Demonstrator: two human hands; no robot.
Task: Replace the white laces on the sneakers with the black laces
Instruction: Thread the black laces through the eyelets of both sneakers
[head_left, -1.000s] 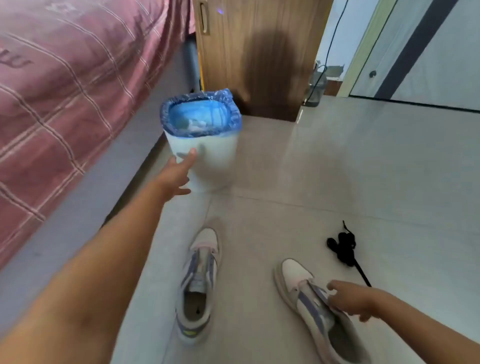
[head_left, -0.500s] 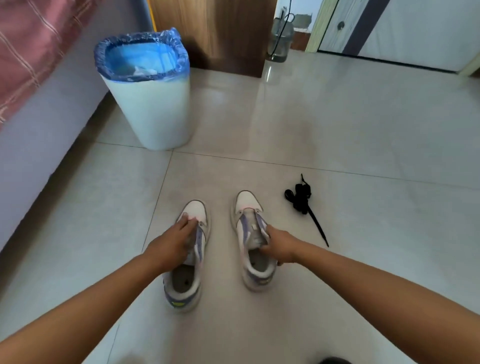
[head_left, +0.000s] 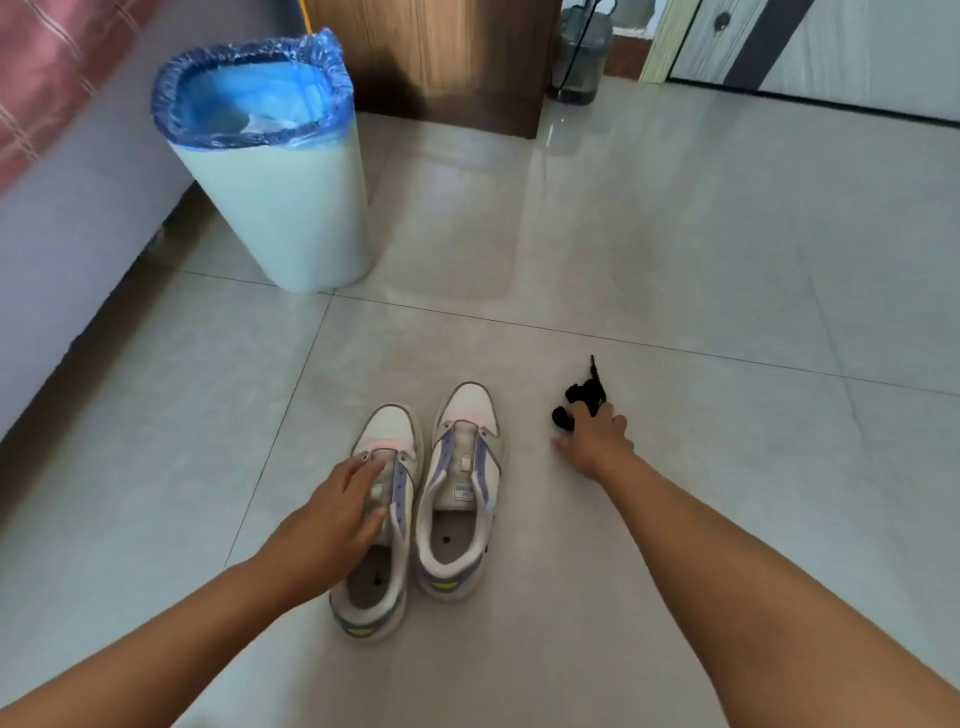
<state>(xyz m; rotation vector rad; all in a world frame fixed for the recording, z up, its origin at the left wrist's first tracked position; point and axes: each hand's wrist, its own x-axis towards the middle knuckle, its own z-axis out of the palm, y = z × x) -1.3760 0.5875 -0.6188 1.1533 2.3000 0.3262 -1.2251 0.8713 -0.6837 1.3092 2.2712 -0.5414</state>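
R hand (head_left: 597, 441) has left the right sneaker (head_left: 465, 483) & now reaches the black laces (head_left: 582, 397) on the floor, grip unclear; L hand (head_left: 337, 514) rests flat on left sneaker (head_left: 387, 512), so relacing starts next.

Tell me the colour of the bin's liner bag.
Blue liner bag, shown best in the head view.

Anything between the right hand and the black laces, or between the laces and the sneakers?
Nothing visible. The right hand is already at the black laces, and only bare floor separates them from the sneakers. The left hand rests on the left sneaker.
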